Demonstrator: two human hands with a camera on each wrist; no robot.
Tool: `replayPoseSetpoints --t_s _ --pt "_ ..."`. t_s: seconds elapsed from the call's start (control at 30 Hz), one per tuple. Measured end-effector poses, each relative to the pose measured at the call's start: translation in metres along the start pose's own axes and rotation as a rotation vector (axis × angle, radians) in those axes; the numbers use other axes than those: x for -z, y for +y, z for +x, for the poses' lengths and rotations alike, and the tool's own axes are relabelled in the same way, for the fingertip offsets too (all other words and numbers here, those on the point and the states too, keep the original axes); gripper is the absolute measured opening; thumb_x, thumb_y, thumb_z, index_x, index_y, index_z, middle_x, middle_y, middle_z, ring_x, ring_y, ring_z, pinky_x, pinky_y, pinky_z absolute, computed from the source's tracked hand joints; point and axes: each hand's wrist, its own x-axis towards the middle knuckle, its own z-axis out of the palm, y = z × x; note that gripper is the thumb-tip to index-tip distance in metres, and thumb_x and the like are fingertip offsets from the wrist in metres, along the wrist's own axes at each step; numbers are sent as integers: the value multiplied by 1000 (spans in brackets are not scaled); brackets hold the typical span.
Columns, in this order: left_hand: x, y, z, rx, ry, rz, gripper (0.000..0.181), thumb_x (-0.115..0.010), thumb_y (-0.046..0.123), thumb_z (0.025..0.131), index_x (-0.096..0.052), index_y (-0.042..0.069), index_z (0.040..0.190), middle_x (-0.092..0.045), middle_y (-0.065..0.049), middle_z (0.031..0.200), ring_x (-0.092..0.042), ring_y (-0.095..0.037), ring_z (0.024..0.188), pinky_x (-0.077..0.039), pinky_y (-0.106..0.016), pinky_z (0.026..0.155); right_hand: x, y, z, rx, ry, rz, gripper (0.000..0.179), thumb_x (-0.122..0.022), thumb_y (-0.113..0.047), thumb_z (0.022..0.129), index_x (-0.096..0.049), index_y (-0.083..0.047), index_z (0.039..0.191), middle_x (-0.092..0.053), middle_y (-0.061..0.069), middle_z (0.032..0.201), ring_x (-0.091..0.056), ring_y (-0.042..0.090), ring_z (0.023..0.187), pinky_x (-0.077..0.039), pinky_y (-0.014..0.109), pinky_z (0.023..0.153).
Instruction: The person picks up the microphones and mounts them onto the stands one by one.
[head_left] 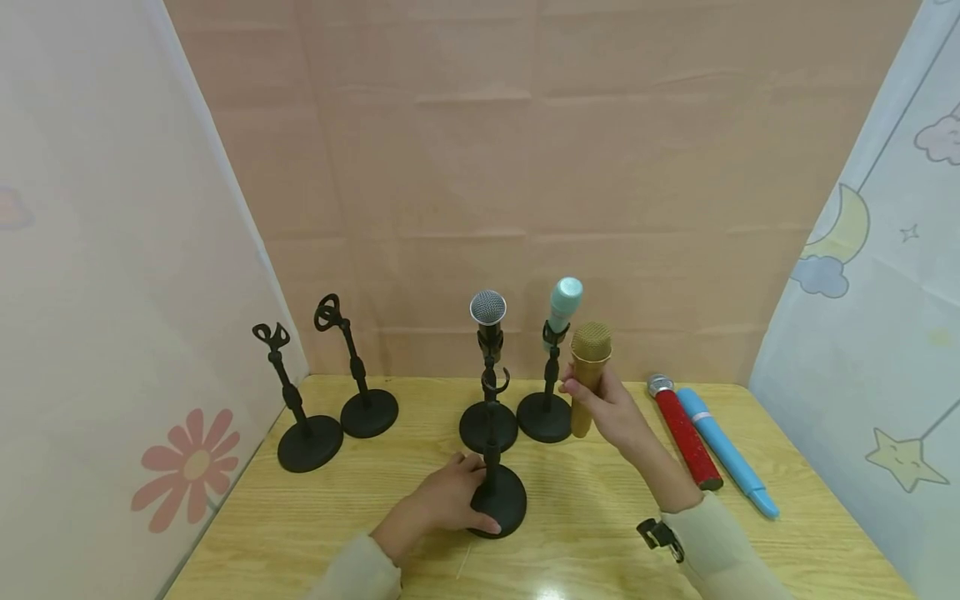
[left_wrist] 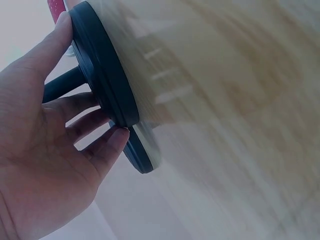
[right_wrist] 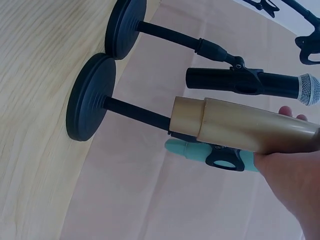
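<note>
My left hand (head_left: 448, 495) grips the round base of the nearest black microphone stand (head_left: 504, 504), its thumb and fingertips at the rim; the left wrist view shows the base (left_wrist: 102, 70) close up. The stand's open clip (head_left: 497, 382) has no microphone in it. In my right hand (head_left: 615, 410) a gold microphone (head_left: 591, 343) is held upright by its handle, head upward. Behind these, a black microphone with a silver head (head_left: 488, 308) sits in one stand, and a mint-green microphone (head_left: 566, 302) sits in another just left of the gold one.
Two black stands with bare clips, one at the left edge (head_left: 309, 442) and one beside it (head_left: 369, 412), stand on the wooden table (head_left: 360, 492). A red microphone (head_left: 686, 437) and a blue microphone (head_left: 727, 454) lie at the right. Cloth walls border the back and sides.
</note>
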Motion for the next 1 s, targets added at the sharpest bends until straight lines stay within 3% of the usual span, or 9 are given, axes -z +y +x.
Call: replayPoseSetpoints --t_s 0.2,0.37,0.5,0.73,1.0 --pt "-1 7 2 -12 -4 5 84 -77 68 77 -63 14 139 -55 2 137 -49 -17 115 -55 -33 87 -3 -4 0 -25 12 -2 33 -59 -13 103 -45 2 128 -57 12 116 -63 21 111 -49 23 97" --pt "-1 12 2 -14 -9 -8 84 -77 68 77 -62 15 140 -55 4 134 -48 -15 112 -55 -32 85 -3 -9 1 -52 24 -42 40 -61 -16 103 -44 3 133 -56 8 118 -61 15 113 -46 19 98" --pt "-1 17 3 -13 -17 -5 84 -77 68 77 -61 16 141 -55 5 134 -48 -15 112 -55 -31 85 -5 -11 2 -21 24 -41 39 -60 -13 103 -43 4 133 -56 8 117 -62 13 111 -46 18 98" --pt "-3 24 7 3 -24 -4 86 -76 70 76 -61 16 142 -56 4 137 -48 -15 114 -55 -31 84 -8 -19 7 26 4 -24 36 -59 -13 103 -45 4 132 -56 22 120 -60 12 110 -46 19 98" --pt "-10 29 11 1 -12 33 87 -74 72 77 -61 16 142 -55 3 139 -48 -15 113 -54 -29 79 -14 -29 13 64 -17 -14 30 -61 -11 102 -48 3 125 -58 11 113 -60 15 106 -48 24 96"
